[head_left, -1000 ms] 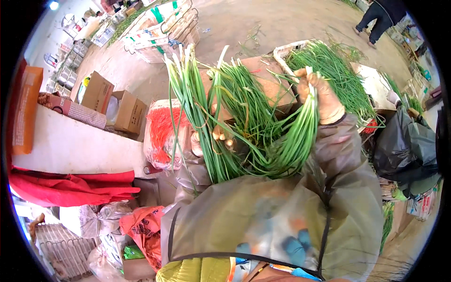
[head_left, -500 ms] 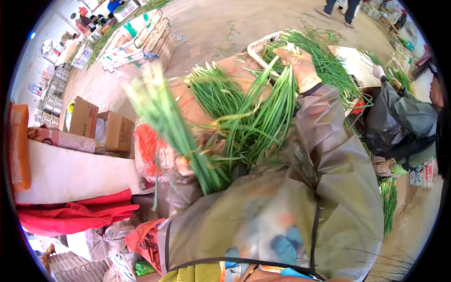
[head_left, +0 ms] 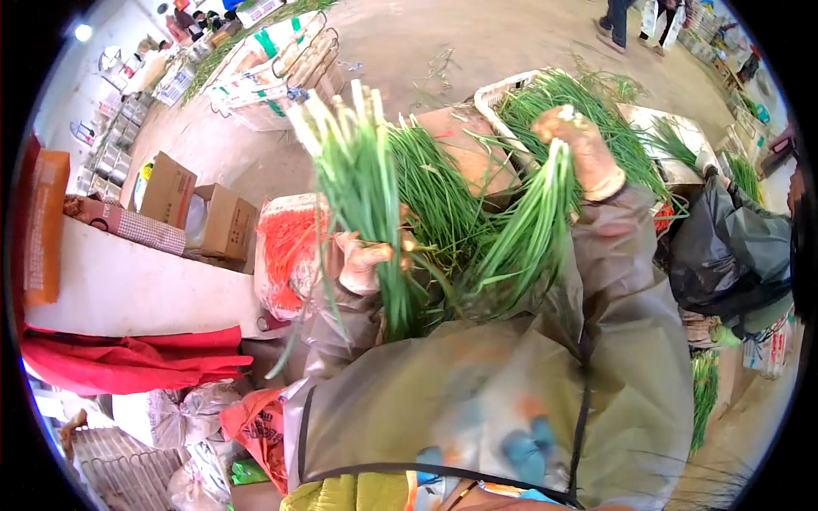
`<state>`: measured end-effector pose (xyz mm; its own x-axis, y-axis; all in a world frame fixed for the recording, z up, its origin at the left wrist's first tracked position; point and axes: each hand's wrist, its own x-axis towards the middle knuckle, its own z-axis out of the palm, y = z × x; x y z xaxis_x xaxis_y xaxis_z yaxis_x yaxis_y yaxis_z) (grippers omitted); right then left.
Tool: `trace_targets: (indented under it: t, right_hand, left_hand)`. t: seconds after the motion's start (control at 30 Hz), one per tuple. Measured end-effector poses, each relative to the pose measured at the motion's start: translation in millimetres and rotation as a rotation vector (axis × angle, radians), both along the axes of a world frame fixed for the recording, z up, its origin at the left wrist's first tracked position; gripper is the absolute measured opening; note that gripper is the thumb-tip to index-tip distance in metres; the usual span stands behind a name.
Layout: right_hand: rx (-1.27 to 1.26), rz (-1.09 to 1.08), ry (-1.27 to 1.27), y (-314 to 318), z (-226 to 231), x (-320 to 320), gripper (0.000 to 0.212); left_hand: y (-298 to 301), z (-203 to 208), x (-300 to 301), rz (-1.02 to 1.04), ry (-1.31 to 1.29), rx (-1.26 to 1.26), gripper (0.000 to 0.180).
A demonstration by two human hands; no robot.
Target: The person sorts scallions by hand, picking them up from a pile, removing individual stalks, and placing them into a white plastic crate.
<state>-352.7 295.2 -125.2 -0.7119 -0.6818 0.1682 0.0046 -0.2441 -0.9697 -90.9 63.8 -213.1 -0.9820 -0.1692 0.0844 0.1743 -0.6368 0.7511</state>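
My left hand (head_left: 362,262) is closed round the middle of a thick bunch of spring onions (head_left: 362,179), pale root ends up and green tips hanging toward my lap. To the right, my right hand (head_left: 581,153) is closed at the white ends of a smaller bunch of spring onions (head_left: 530,226), whose leaves droop down and left. Its fingertips are partly hidden. Between and beyond the hands, a loose pile of spring onions (head_left: 434,183) lies against a brown board (head_left: 469,149). A translucent grey-brown smock covers my arms and lap.
A white crate (head_left: 494,95) heaped with greens stands beyond my right hand. Red ties (head_left: 290,255) lie on a pale sack at left, near cardboard boxes (head_left: 223,223). A large white basket (head_left: 277,72) is farther off. At right sits another person in a dark smock (head_left: 724,234).
My left hand has brought its bunch rightward and more upright. The right hand's bunch is drawn together and has parted from the pile. The whole view has shifted slightly.
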Motion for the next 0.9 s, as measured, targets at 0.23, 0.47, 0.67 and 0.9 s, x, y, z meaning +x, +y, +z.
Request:
trace_targets:
  t: [0.23, 0.47, 0.67, 0.9]
  right_hand:
    - [0.096, 0.146, -0.196, -44.7, 6.7, 48.8, 0.023]
    - [0.319, 0.211, -0.127, -41.5, -14.9, 42.5, 0.040]
    - [0.152, 0.240, -0.167, -51.2, -34.5, 69.5, 0.030]
    - [0.180, 0.104, -0.165, -43.5, -26.6, 45.5, 0.021]
  left_hand:
    - [25.9, -6.0, -12.4, -0.158, -0.174, -0.148, 0.043]
    - [29.0, -6.9, -6.9, -0.078, -0.199, -0.090, 0.068]
    - [15.9, -61.8, -21.7, 0.062, -0.088, -0.051, 0.045]
    - [31.5, -25.7, -19.3, 0.217, -0.116, -0.169, 0.033]
